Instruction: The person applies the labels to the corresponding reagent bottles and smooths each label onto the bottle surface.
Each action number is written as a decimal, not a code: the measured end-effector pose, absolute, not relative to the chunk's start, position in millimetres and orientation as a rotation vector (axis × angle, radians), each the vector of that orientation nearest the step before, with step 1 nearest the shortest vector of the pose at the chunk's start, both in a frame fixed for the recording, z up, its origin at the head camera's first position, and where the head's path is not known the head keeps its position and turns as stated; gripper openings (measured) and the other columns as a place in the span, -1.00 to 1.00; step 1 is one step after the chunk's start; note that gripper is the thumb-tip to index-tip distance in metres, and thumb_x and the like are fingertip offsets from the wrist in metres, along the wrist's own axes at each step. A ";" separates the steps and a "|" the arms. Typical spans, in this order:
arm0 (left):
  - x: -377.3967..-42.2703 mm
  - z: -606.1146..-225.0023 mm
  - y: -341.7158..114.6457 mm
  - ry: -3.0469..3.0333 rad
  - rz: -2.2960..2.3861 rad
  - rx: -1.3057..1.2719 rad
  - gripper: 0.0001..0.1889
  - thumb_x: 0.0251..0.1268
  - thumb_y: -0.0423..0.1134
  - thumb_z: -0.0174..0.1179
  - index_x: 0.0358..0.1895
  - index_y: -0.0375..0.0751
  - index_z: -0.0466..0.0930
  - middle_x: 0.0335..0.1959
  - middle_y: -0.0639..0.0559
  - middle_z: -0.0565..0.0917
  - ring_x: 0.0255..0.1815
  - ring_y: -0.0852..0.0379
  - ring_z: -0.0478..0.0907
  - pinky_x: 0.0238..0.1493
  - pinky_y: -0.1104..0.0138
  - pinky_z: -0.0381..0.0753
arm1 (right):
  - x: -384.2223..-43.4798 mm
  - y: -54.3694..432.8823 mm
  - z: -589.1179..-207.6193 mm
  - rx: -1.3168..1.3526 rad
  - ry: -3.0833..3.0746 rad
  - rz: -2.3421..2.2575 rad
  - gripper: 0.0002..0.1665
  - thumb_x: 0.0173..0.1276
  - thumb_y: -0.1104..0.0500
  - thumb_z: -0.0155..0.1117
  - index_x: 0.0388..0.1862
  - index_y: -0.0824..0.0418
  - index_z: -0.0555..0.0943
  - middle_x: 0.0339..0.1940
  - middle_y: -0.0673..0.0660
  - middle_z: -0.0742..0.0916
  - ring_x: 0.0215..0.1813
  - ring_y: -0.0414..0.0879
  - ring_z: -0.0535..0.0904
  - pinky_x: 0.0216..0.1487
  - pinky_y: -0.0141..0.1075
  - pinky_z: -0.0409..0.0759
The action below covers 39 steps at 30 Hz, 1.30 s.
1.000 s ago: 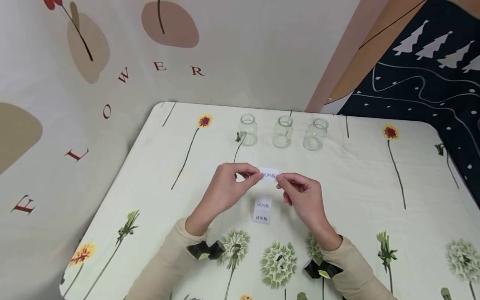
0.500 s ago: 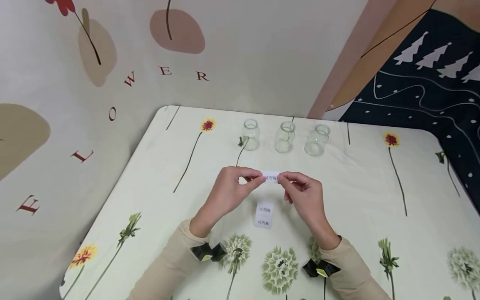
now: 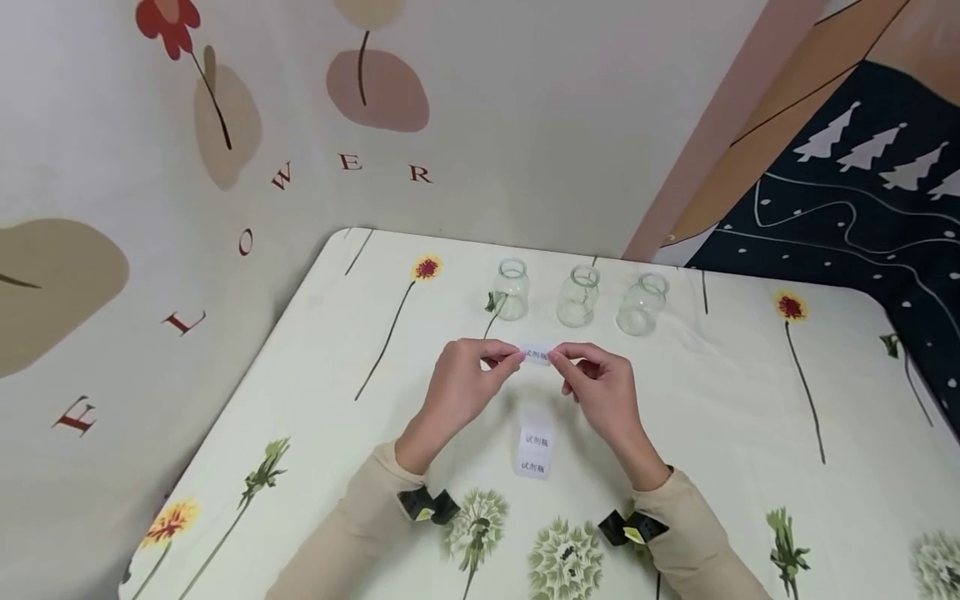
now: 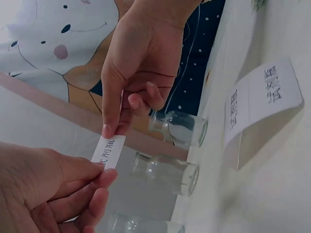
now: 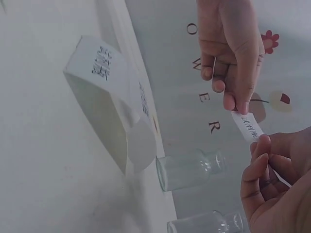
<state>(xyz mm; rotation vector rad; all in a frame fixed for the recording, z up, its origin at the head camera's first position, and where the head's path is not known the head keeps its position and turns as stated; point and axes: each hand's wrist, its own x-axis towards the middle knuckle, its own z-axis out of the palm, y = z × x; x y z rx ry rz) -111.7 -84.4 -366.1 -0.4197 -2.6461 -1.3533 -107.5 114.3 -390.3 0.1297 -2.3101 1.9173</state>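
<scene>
Both the left hand [image 3: 461, 383] and the right hand [image 3: 603, 390] pinch one small label [image 3: 536, 354] by its opposite ends near the centre of the head view, its long side running left to right, neither hand nearer, below three glass jars [image 3: 577, 300].

A flower-printed tablecloth [image 3: 720, 417] lies before a pale, lettered backdrop [image 3: 525, 158].
</scene>
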 end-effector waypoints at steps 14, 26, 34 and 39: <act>-134.1 -384.6 -89.7 -2.594 -1.129 -0.281 -0.75 0.37 -0.20 0.41 0.00 -0.25 0.82 -0.36 0.02 0.82 -0.46 0.14 0.66 -0.53 0.38 0.47 | -141.2 92.8 -402.8 0.213 -2.345 1.800 -0.87 0.45 0.19 0.41 -0.20 0.25 0.79 -0.40 0.36 0.69 -0.51 0.27 0.56 -0.52 -0.40 0.36; -157.5 -393.9 -95.8 -2.471 -1.387 -0.211 -0.84 0.35 -0.29 0.41 -0.08 -0.25 0.82 -0.25 -0.06 0.82 -0.39 0.07 0.64 -0.42 0.38 0.50 | -165.6 87.8 -405.3 0.210 -2.331 1.857 -0.84 0.45 0.19 0.41 -0.17 0.29 0.78 -0.40 0.28 0.70 -0.53 0.05 0.58 -0.49 -0.41 0.38; -169.5 -399.6 -100.8 -2.445 -1.433 -0.189 -0.89 0.35 -0.29 0.41 -0.16 -0.24 0.82 -0.29 -0.05 0.82 -0.35 0.05 0.66 -0.28 0.33 0.56 | -179.3 82.9 -409.0 0.216 -2.318 1.871 -0.80 0.46 0.16 0.41 -0.18 0.30 0.78 -0.36 0.28 0.70 -0.53 -0.08 0.56 -0.47 -0.42 0.39; -176.0 -401.4 -103.4 -2.444 -1.416 -0.197 -0.89 0.35 -0.27 0.42 -0.18 -0.24 0.81 -0.33 -0.05 0.82 -0.33 0.04 0.67 -0.23 0.27 0.59 | -186.1 79.9 -410.5 0.209 -2.343 1.855 -0.81 0.47 0.16 0.40 -0.17 0.30 0.78 -0.34 0.18 0.71 -0.50 -0.11 0.58 -0.44 -0.42 0.41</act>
